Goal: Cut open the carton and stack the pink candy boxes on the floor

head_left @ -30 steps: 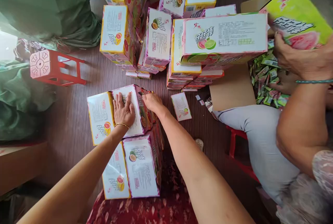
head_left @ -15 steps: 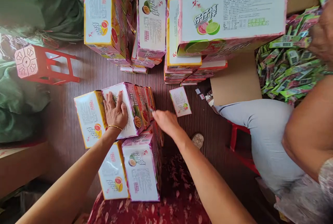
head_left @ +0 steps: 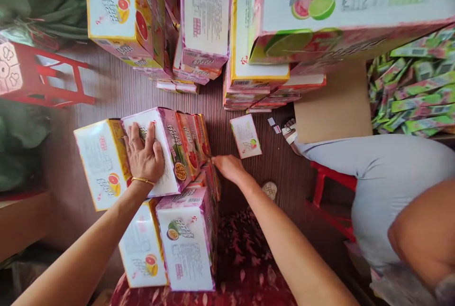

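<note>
The left hand (head_left: 144, 154) lies flat, fingers spread, on the white top of a purple-edged box (head_left: 156, 147) sitting on the floor (head_left: 117, 92) beside a yellow-edged box (head_left: 97, 163). The right hand (head_left: 229, 167) touches that stack's far side with fingertips together, clamped on nothing. A small carton (head_left: 246, 135) lies nearby

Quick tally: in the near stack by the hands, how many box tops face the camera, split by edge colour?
Yellow-edged white cardboard boxes: 2
Purple-edged white cardboard boxes: 2
Total: 4 (the boxes seen edge-on beside them are not counted)
</note>
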A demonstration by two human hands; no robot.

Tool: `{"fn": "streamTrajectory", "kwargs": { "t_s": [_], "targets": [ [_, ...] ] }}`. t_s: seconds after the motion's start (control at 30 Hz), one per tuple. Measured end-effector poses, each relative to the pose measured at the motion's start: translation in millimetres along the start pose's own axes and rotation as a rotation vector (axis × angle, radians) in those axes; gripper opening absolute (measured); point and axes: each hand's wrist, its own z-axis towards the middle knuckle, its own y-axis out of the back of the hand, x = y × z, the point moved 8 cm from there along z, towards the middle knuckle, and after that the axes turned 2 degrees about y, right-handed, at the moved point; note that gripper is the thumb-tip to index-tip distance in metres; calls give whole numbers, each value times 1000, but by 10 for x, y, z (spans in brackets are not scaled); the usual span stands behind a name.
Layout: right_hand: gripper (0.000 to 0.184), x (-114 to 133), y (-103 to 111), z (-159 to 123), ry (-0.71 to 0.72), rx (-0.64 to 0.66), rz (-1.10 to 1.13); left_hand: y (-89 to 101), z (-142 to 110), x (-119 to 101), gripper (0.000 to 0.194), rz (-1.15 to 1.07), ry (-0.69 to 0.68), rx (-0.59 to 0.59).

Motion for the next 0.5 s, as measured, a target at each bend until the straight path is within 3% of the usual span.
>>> {"fn": "streamTrajectory", "kwargs": {
  "t_s": [0.07, 0.13, 0.23, 0.3, 0.4, 0.5],
  "targets": [
    [62, 14, 219, 349, -8, -115, 22, -13, 2, 5, 53, 3, -3, -3],
    [63, 164, 300, 839, -1, -149, 43, -39, 2, 20, 54, 7, -6, -4],
    [56, 391, 99, 1269, 49, -101, 6, -74, 1, 35, 56, 13, -28, -9],
    [51, 372, -157, 1138, 72, -35, -48, -75, 0, 38, 57, 7, -39, -17],
    [39, 64, -459, 599, 43, 75, -93, -65, 4, 43, 56, -4, -24, -8],
    [37, -301, -423, 364, -40, 45, -111, -43, 12, 30, 55, -15, -17, -11]
  ]
}}
